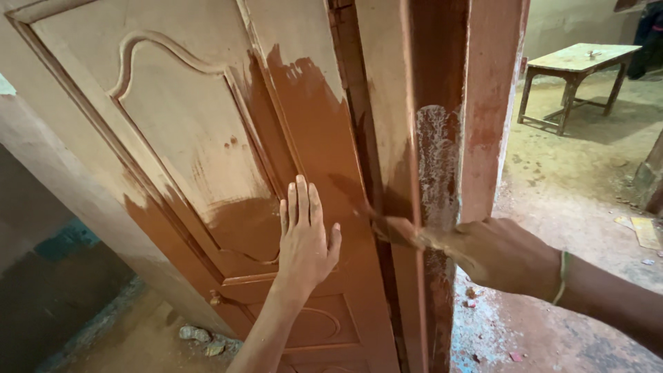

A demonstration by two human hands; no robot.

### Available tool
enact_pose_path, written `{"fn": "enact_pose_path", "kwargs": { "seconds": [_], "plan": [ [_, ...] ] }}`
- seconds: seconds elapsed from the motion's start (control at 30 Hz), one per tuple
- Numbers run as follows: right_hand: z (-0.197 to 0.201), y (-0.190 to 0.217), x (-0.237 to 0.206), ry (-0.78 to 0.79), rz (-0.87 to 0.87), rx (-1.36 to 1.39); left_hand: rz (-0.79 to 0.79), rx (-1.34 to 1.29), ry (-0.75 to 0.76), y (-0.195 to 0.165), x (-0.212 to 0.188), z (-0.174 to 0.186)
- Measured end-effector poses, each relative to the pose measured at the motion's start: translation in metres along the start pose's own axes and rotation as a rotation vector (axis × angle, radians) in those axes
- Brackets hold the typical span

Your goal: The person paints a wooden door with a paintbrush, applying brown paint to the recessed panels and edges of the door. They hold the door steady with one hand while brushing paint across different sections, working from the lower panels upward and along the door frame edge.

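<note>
A panelled wooden door (193, 124) stands ajar, its lower right part coated in wet red-brown paint and its upper left bare and pale. My left hand (305, 238) lies flat against the painted stile, fingers together and pointing up. My right hand (494, 254) grips a paintbrush (376, 217) whose bristles touch the door's narrow edge next to the red-brown door frame (483, 117). A thin green band circles my right wrist.
A pale wooden table (580, 62) stands on the dusty floor in the room beyond the doorway. Rubble lies at the door's foot (200, 338). Scraps of board lie on the floor at far right (646, 231). A dark wall runs along the left.
</note>
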State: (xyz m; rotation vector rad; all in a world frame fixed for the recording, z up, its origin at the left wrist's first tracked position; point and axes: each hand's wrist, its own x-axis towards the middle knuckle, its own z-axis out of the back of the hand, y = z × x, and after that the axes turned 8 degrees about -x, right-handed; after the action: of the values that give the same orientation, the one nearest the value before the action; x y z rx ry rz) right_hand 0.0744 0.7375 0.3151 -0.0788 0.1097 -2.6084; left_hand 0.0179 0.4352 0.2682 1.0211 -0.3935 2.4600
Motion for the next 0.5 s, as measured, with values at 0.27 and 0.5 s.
{"fn": "enact_pose_path", "kwargs": {
  "seconds": [0.27,0.5],
  "plan": [
    [0.021,-0.026,0.002,-0.67,0.029,0.169,-0.027,0.011,0.015,-0.004,0.004,-0.007],
    [0.015,-0.022,0.003,-0.242,-0.143,0.173,0.003,0.003,0.05,-0.004,0.005,-0.005]
  ]
}}
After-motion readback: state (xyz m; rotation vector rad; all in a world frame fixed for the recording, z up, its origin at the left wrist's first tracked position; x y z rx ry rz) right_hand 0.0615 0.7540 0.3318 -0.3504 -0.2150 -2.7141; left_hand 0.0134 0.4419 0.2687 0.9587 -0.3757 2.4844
